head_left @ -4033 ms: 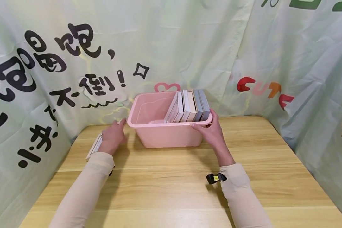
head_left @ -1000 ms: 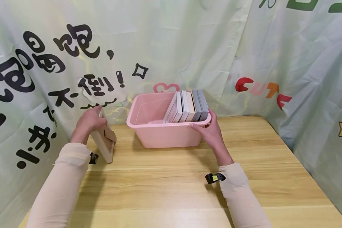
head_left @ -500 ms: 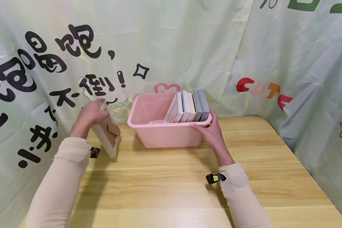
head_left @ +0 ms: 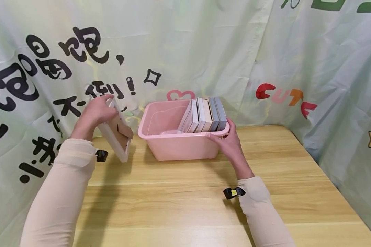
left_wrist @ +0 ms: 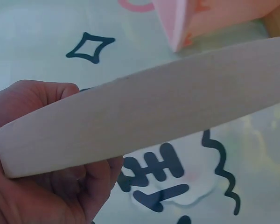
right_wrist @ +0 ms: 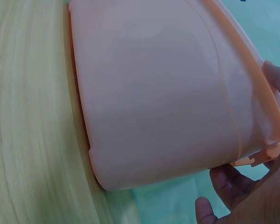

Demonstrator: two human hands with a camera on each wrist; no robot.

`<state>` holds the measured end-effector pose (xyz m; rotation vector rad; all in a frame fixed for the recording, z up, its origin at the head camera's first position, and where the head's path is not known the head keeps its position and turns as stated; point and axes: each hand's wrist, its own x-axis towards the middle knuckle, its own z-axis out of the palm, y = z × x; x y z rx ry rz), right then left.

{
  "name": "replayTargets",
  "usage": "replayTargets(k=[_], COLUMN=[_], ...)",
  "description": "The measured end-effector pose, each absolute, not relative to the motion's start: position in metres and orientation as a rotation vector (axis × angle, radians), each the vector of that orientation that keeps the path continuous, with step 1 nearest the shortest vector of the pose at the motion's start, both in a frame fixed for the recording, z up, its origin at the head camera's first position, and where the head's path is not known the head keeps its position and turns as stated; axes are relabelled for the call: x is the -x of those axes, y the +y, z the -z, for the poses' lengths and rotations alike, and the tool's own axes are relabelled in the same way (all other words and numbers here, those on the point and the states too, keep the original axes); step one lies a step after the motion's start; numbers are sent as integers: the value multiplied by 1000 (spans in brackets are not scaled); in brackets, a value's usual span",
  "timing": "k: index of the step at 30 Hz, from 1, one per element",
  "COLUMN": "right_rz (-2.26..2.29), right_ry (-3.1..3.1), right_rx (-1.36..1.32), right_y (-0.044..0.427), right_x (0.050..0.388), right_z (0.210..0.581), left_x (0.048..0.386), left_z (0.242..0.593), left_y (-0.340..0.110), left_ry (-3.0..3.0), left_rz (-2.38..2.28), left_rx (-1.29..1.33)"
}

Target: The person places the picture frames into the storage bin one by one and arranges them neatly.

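Note:
In the head view my left hand [head_left: 96, 111] grips a pale wooden picture frame [head_left: 121, 148] by its upper end, and holds it tilted above the table. Its brown back with a fold-out stand faces right. The left wrist view shows the frame's plain edge [left_wrist: 144, 107] between thumb and fingers. My right hand [head_left: 231, 142] holds the right front corner of a pink plastic bin [head_left: 182, 148], thumb over the rim and fingers outside. Inside the bin's right half, several thin frame-like pieces [head_left: 201, 116] stand upright side by side, white, cream and grey-blue.
The bin stands on a light wooden table [head_left: 179, 199], close to the back. Behind and beside the table hangs a printed pale green cloth [head_left: 204, 51]. Bare bin floor shows in the bin's left half.
Four seconds ago my left hand was beside the bin's left end, over the frame lying on the table. Since then it has raised the frame, lately lifting it higher. My right hand has stayed put.

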<state>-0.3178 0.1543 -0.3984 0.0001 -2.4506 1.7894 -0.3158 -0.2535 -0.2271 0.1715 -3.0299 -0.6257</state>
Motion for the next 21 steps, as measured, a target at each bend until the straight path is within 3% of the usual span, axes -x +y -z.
replayTargets(k=[21], right_rz=[-1788], right_ry=[-2454], right_rx=[2], right_y=[156], right_x=[318], right_z=[399], left_x=[319], left_z=[191], left_y=[-235], left_ry=[-3020], left_rz=[578], left_rx=[-183])
